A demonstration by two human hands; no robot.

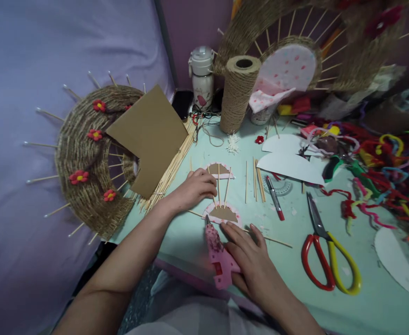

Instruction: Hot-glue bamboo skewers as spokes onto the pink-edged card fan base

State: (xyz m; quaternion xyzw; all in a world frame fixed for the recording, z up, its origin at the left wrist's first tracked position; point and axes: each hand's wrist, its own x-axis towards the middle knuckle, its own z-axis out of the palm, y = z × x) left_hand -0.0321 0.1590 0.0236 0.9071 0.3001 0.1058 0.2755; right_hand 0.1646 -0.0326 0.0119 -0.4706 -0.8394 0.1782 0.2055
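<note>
Cardboard half-disc (pixel 224 214) lies on the pale green table (pixel 284 265) in the head view, thin sticks (pixel 219 185) reaching up from it. Our right hand (pixel 249 258) grasps the pink glue gun (pixel 218 258); whether our left hand (pixel 197 190), beside the sticks, grips anything, we cannot tell.
</note>
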